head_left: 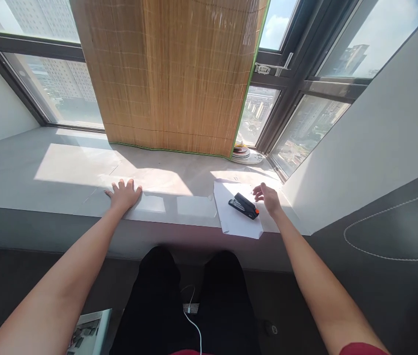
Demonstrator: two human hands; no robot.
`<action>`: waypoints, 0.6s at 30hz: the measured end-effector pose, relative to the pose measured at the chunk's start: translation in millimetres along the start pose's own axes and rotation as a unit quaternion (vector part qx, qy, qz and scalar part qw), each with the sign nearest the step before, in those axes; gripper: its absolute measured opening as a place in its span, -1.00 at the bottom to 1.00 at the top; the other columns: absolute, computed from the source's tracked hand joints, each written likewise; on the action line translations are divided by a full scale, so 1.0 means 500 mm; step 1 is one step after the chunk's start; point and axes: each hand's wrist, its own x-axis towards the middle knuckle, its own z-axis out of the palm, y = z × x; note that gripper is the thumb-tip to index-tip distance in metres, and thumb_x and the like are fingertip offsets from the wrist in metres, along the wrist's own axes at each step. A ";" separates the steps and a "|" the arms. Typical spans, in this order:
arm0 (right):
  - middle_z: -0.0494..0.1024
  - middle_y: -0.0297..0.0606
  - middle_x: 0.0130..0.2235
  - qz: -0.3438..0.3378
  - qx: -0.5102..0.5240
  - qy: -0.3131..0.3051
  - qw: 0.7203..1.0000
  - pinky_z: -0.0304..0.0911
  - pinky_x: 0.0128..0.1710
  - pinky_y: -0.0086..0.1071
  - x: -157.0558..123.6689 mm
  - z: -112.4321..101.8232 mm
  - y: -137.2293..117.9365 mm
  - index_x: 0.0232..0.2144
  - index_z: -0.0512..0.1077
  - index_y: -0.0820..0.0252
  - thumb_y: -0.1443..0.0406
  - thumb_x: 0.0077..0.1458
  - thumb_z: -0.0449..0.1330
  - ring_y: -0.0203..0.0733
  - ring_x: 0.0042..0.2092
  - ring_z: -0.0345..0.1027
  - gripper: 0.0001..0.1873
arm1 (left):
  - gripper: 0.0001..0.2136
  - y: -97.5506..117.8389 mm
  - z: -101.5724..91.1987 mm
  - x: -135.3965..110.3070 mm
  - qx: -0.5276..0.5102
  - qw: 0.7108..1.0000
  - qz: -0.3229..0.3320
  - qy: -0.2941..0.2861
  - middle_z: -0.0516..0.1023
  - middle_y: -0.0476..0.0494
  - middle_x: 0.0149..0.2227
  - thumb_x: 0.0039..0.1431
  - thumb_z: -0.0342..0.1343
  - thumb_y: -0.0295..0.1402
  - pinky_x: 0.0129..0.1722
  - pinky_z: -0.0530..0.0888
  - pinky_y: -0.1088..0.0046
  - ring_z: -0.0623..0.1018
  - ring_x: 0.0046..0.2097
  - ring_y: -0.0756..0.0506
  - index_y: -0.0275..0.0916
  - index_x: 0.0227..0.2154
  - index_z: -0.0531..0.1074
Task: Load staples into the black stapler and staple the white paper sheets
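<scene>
White rectangular paper point(234, 223) lies near the right end of the pale windowsill point(17, 175), its near edge overhanging the front edge; expect it to be light, flexible and easily creased; lift by an edge. Black oblong stapler with orange-red tip point(244, 206) rests on it: probably rigid and fairly weighty; grasp across mid-body. Long axis: diagonal, orange-red tip toward the sill's front right corner. Left hand point(123, 196): spread on sill, empty. Right hand point(268, 198): loosely curled beside stapler, gripping nothing; contact cannot be determined.
</scene>
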 end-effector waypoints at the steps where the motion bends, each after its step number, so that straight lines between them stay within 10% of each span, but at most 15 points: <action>1: 0.65 -0.07 -0.22 -0.017 -0.028 0.006 0.999 0.51 -0.17 -0.09 0.024 0.007 0.003 -0.32 0.53 0.11 -0.20 0.30 0.05 -0.02 -0.23 0.54 -0.43 | -0.29 0.000 -0.001 -0.001 -0.001 1.000 0.000 0.000 0.06 -0.51 0.56 0.43 -0.23 0.10 0.37 -0.03 -0.57 0.01 0.53 -0.68 -0.20 0.45 0.29; 7: 0.44 -0.04 0.40 -0.110 -0.204 -0.076 0.970 0.25 0.39 -0.01 0.126 0.094 0.023 0.17 0.55 0.10 0.22 0.23 0.19 0.08 0.44 0.27 -0.52 | -0.30 0.002 -0.002 -0.006 0.000 1.000 0.000 0.008 0.11 -0.53 0.54 0.43 -0.22 0.09 0.36 -0.02 -0.58 0.04 0.52 -0.67 -0.21 0.43 0.31; 18: 0.38 0.15 0.41 -0.155 -0.279 -0.140 0.937 0.13 0.44 0.03 0.163 0.312 -0.046 0.25 0.43 0.29 0.27 0.40 0.03 0.11 0.46 0.20 -0.54 | -0.37 -0.001 0.004 -0.001 -0.014 1.000 -0.009 0.007 0.12 -0.48 0.54 0.46 -0.22 0.03 0.37 -0.01 -0.56 0.02 0.53 -0.64 -0.16 0.40 0.33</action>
